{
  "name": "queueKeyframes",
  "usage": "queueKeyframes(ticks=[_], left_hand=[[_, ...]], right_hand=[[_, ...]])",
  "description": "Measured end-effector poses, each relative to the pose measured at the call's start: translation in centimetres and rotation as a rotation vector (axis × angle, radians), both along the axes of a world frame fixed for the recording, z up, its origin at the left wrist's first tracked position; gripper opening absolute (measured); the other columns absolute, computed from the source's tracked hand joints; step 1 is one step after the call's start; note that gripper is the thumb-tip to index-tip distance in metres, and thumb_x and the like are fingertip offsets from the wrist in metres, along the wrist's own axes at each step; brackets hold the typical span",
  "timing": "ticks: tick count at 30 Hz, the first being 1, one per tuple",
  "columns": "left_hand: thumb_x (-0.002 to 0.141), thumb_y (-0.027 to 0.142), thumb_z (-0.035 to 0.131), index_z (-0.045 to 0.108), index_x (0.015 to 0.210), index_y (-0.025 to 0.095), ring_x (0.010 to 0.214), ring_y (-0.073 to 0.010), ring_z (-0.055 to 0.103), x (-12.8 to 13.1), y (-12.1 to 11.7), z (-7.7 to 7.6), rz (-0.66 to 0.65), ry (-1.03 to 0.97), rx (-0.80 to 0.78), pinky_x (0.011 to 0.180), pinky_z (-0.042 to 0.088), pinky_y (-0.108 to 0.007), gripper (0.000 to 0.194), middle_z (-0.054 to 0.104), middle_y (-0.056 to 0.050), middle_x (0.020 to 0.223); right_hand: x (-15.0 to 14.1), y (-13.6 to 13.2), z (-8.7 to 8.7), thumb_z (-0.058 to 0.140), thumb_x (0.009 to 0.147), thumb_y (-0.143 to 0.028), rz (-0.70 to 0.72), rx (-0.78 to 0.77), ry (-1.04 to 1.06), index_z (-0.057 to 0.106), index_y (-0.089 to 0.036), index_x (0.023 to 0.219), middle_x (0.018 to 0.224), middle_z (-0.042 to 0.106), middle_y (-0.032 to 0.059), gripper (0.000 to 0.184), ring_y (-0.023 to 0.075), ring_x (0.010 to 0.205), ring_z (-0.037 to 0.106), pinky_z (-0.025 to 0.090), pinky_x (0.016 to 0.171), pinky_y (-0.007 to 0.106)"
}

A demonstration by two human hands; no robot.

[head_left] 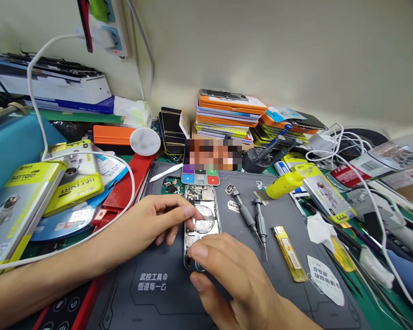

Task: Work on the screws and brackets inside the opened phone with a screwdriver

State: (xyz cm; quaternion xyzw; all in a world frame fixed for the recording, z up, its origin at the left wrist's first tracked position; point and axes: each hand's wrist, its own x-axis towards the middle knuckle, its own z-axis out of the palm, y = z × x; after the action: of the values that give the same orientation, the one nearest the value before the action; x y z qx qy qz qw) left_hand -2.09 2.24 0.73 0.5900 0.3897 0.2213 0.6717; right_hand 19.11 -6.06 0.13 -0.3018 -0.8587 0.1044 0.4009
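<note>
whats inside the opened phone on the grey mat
Inside the phone are small components and a metal plate at the far end, plus a round silvery part mid-body. What the left hand and right hand cover, including some of the near end, can't be seen.

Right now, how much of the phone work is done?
Opening looks done: the phone's insides show. In progress: the left hand seems to hold a dark strip over the round part, and the right hand is at the near end. Not done, I'd say: the phone isn't covered, and two screwdrivers lie on the mat.
</note>
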Motion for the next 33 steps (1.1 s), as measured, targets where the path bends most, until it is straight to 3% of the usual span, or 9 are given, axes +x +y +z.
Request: queueKeyframes(ticks=[5,9,16,20,25,30,33], left_hand=[[0.107,0.058,0.055,0.069,0.089,0.02,0.057,-0.0101,0.054,0.2,-0.3,0.2,0.052,-0.042,-0.041,0.051,0.038,-0.021,0.044,0.066,0.003,0.075],[0.107,0.059,0.051,0.053,0.074,0.021,0.055,-0.0113,0.048,0.1,-0.5,-0.3,0.081,-0.056,-0.079,0.055,0.037,-0.023,0.05,0.051,0.006,0.06],[0.11,0.053,0.045,0.038,0.069,0.023,0.054,-0.0122,0.04,-0.3,-0.5,-1.0,0.065,-0.074,-0.092,0.058,0.034,-0.027,0.052,0.037,0.007,0.062],[0.111,0.051,0.044,0.041,0.072,0.022,0.055,-0.0125,0.04,-0.2,-0.5,-0.8,0.072,-0.086,-0.067,0.057,0.033,-0.028,0.048,0.04,0.006,0.065],[0.109,0.052,0.049,0.051,0.085,0.022,0.056,-0.011,0.045,-0.1,-0.5,-0.1,0.082,-0.128,-0.119,0.057,0.035,-0.025,0.039,0.047,0.006,0.071],[0.105,0.058,0.06,0.072,0.098,0.02,0.062,-0.0098,0.05,-0.1,-0.5,0.8,-0.049,0.045,0.002,0.056,0.034,-0.023,0.041,0.062,0.002,0.083],[0.102,0.049,0.067,0.08,0.103,0.02,0.065,-0.0096,0.053,-0.1,-0.4,1.2,-0.109,0.071,0.023,0.058,0.037,-0.022,0.032,0.071,0.0,0.09]], right_hand=[[0.0,0.2,-0.1,0.054,0.096,-0.002,0.009,-0.026,0.01,0.042,-0.02,0.152,0.107,0.077,0.0079,0.06,0.0196,0.094,0.072,0.065,0.085,0.036],[0.1,0.2,0.0,0.055,0.1,-0.005,0.021,-0.027,0.001,0.045,-0.017,0.148,0.105,0.076,0.009,0.051,0.0197,0.093,0.071,0.064,0.084,0.035],[0.4,0.0,0.1,0.055,0.106,-0.015,0.023,-0.05,-0.02,0.047,-0.021,0.149,0.105,0.076,0.0086,0.044,0.0195,0.093,0.071,0.063,0.085,0.036],[0.4,0.2,0.1,0.06,0.104,-0.016,-0.001,-0.039,-0.013,0.045,-0.022,0.152,0.106,0.076,0.0073,0.051,0.0193,0.092,0.072,0.064,0.083,0.034],[0.4,-0.2,-0.2,0.06,0.097,-0.003,0.006,-0.041,0.063,0.042,-0.023,0.156,0.11,0.079,0.0079,0.065,0.0203,0.093,0.075,0.066,0.084,0.036],[0.0,-0.8,0.1,0.056,0.103,-0.006,-0.289,-0.244,0.578,0.036,-0.035,0.159,0.114,0.076,0.0051,0.066,0.0186,0.099,0.076,0.068,0.086,0.035],[-0.2,-0.3,0.6,0.055,0.107,-0.013,-0.316,-0.4,0.775,0.039,-0.039,0.156,0.111,0.076,0.0029,0.057,0.0144,0.089,0.076,0.069,0.078,0.027]])
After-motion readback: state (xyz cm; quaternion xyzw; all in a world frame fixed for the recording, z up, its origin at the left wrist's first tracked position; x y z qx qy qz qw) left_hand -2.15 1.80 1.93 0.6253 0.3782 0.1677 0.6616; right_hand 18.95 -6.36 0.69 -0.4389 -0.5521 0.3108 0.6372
